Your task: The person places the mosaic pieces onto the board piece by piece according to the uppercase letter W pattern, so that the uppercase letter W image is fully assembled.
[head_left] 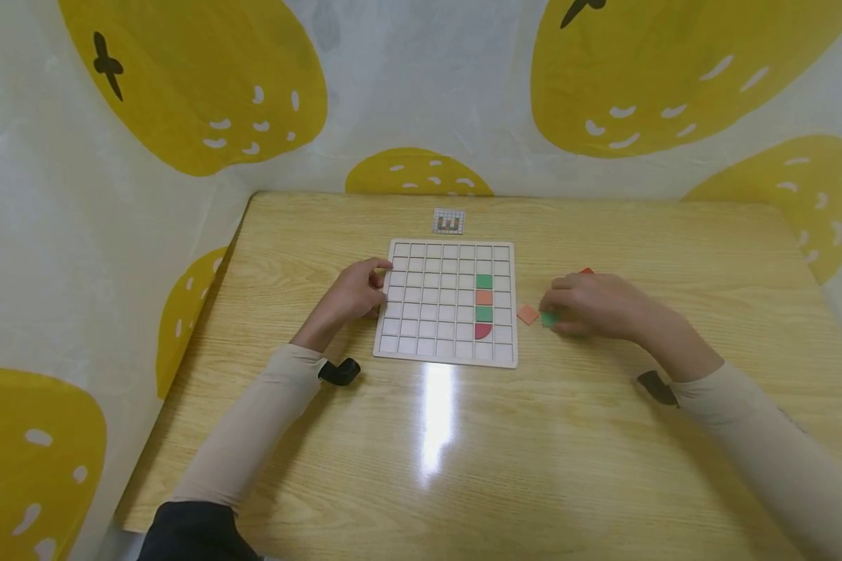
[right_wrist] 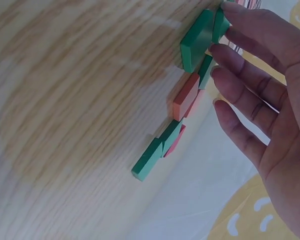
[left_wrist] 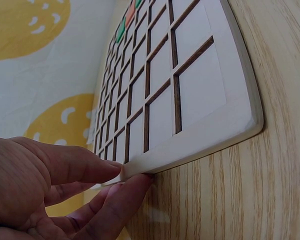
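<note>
A white grid board (head_left: 431,310) lies on the table; its left edge is pinched by my left hand (head_left: 356,291). In the left wrist view, the thumb of this hand (left_wrist: 65,185) rests on the board's rim (left_wrist: 200,147), with a finger against its side. Toward the board's right side, a column holds green squares (head_left: 484,281), an orange square (head_left: 484,298) and a red rounded piece (head_left: 483,331). My right hand (head_left: 596,305) is over loose pieces, fingers apart and loosely bent. In the right wrist view, a fingertip of the hand (right_wrist: 270,85) meets a green piece (right_wrist: 220,25).
A small patterned card (head_left: 449,221) lies behind the board. An orange piece (head_left: 528,314) is right of the board, near a green one (head_left: 550,319); a red one (head_left: 586,271) shows behind my right hand. Several loose pieces, including an orange block (right_wrist: 186,97), stand out in the right wrist view.
</note>
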Available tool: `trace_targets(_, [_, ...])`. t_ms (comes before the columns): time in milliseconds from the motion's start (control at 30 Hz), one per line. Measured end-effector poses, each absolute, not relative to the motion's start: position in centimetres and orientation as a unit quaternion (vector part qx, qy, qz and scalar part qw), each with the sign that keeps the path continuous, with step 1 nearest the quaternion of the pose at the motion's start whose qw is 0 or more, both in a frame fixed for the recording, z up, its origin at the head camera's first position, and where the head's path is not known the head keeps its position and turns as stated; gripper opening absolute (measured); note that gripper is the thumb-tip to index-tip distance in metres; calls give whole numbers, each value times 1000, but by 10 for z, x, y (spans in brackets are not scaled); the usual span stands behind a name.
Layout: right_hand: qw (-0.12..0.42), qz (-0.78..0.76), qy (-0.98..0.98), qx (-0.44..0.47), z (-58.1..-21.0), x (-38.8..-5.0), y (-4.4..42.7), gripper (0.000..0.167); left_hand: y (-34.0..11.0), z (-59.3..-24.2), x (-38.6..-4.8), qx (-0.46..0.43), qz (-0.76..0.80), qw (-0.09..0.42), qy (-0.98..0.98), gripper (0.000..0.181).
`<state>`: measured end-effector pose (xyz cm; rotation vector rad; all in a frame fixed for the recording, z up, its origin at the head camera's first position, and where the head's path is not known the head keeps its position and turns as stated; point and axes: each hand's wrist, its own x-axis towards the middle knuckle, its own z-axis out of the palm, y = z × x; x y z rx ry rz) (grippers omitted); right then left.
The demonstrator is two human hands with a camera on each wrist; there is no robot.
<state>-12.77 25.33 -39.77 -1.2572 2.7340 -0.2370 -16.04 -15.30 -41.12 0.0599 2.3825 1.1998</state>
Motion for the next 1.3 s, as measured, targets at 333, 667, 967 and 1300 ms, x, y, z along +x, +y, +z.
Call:
trace_targets(333, [74, -71, 902, -418, -399, -128, 256, 25, -153, -410, -159, 22, 436, 236, 868, 60])
trace_targets(667, [90, -85, 911, -393, -396, -128, 256, 24, -153, -410, -159, 22, 431, 234, 871, 59])
trace_targets(967, [92, -76, 916, -382, -395, -132, 255, 23, -154, -412, -161, 29, 430, 233, 872, 61])
trace_targets(1300, [62, -107, 906, -404, -387, -138, 243, 18, -154, -411, -160, 27, 430, 234, 871, 61])
